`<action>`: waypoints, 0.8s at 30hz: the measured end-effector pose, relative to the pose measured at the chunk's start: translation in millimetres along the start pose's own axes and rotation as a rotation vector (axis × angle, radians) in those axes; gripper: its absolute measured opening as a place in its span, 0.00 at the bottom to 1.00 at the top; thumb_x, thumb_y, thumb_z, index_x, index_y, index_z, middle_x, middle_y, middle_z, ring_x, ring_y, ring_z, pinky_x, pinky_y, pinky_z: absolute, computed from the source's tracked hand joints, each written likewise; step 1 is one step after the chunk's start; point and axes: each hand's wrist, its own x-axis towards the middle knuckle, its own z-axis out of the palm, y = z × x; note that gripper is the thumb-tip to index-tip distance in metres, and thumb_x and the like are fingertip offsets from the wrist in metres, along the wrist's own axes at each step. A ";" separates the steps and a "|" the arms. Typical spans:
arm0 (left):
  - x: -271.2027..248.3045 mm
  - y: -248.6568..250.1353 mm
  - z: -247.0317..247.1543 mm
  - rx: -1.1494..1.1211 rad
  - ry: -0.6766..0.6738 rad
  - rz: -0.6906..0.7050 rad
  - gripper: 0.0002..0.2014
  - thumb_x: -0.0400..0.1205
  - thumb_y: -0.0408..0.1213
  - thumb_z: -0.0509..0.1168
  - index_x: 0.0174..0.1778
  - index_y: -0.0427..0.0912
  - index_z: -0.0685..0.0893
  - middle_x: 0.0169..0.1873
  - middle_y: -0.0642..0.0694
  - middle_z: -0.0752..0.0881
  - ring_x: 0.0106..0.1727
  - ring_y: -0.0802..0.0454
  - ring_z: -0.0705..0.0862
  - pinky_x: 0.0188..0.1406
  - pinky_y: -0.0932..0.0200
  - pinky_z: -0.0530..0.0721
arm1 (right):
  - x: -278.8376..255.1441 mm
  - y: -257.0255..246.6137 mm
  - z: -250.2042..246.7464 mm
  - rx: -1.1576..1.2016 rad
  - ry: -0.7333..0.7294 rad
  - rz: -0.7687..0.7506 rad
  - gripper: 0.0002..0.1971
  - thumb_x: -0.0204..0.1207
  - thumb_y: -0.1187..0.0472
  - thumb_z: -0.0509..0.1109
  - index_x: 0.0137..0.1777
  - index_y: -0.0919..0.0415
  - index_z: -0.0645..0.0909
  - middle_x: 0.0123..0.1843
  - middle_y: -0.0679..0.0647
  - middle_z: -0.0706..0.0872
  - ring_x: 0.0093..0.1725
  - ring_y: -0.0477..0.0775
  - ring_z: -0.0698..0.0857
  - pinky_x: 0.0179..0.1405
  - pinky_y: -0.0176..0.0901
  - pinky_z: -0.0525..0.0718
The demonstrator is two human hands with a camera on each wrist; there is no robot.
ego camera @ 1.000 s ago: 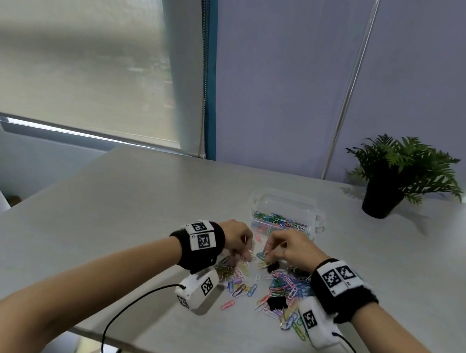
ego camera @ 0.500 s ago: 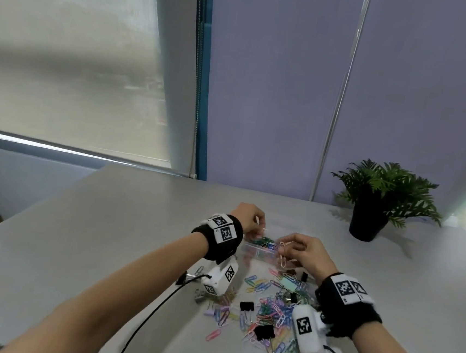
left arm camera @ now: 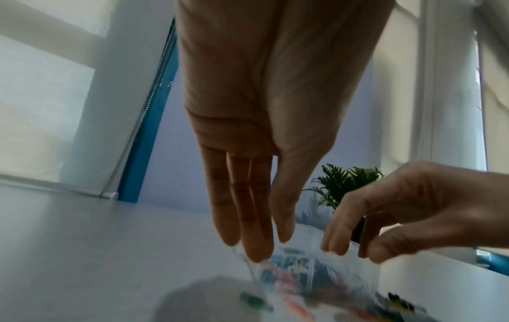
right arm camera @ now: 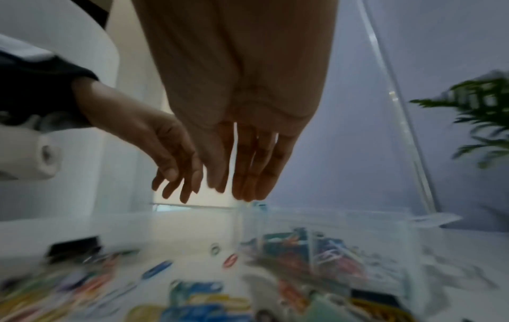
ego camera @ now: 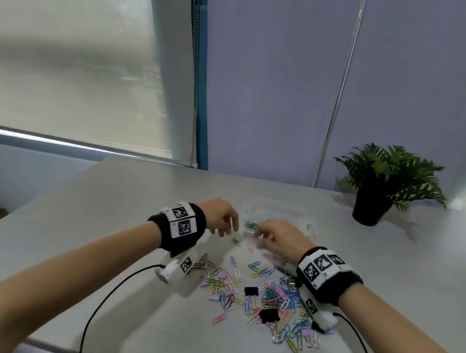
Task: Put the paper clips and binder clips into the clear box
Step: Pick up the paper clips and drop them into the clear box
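Note:
The clear box [ego camera: 310, 227] stands on the grey table [ego camera: 108, 221] with coloured paper clips inside; it also shows in the wrist views [left arm camera: 316, 276] [right arm camera: 358, 228]. My left hand [ego camera: 226, 229] hovers at its near left corner, fingers straight and pointing down, empty [left arm camera: 256, 246]. My right hand [ego camera: 260, 233] hovers over the near edge, fingers straight and empty [right arm camera: 242, 191]. A pile of coloured paper clips [ego camera: 277, 297] lies nearer me, with two black binder clips [ego camera: 252, 292] [ego camera: 269, 315] in it.
A potted plant [ego camera: 381, 187] stands at the back right of the table. Single clips [ego camera: 237, 241] lie between the hands and the pile. Black cables [ego camera: 106, 292] run from both wrist cameras toward the table's near edge.
Both hands rose from the pile to the box. The white paper clip pinched in the right hand half a second ago is gone, and both hands now show straight fingers.

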 end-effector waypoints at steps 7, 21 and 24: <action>-13.1 -2.2 31.5 0.206 -0.104 -0.004 0.17 0.79 0.29 0.67 0.65 0.38 0.80 0.61 0.39 0.85 0.55 0.45 0.84 0.50 0.58 0.81 | 7.5 -18.1 23.3 -0.320 -0.424 -0.045 0.29 0.71 0.66 0.73 0.72 0.59 0.69 0.69 0.58 0.75 0.67 0.60 0.76 0.59 0.50 0.76; 7.5 34.6 68.9 0.230 -0.069 -0.078 0.21 0.69 0.38 0.78 0.55 0.33 0.85 0.56 0.37 0.87 0.59 0.40 0.83 0.47 0.58 0.76 | -6.0 8.2 38.5 -0.212 -0.235 -0.032 0.11 0.69 0.69 0.72 0.49 0.57 0.77 0.45 0.49 0.77 0.46 0.53 0.83 0.40 0.43 0.75; 9.5 28.3 66.3 0.194 -0.057 -0.066 0.17 0.69 0.35 0.77 0.52 0.33 0.87 0.54 0.37 0.88 0.57 0.41 0.85 0.44 0.60 0.75 | -6.7 4.6 38.7 -0.201 -0.253 -0.014 0.09 0.72 0.71 0.64 0.38 0.55 0.76 0.34 0.47 0.84 0.42 0.51 0.88 0.31 0.37 0.72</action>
